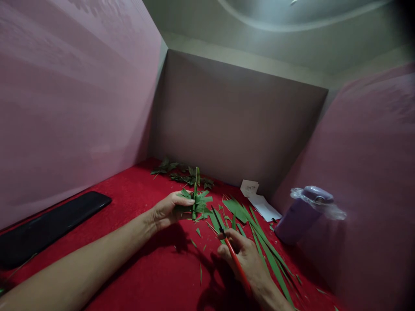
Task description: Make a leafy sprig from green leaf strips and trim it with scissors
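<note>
My left hand [168,210] is closed on a green leaf figure [196,199], built of cut and folded leaf strips around an upright stem with a curled top. Thumb and fingers pinch it at its left side. In my right hand [244,255] is a pair of scissors [234,258] with red handles and dark blades. The blades point up and left towards the leaf figure and stand apart from it. Just beyond the right hand lie long green leaf strips [270,250] and a broader cut leaf piece [236,209].
Small leaf scraps [198,232] are strewn over the red cloth [136,268]. Leafy sprigs [183,175] lie at the back. White paper pieces [264,207] and a purple container [300,218] with clear plastic wrap stand right. A long black object [55,224] lies left. Panels enclose three sides.
</note>
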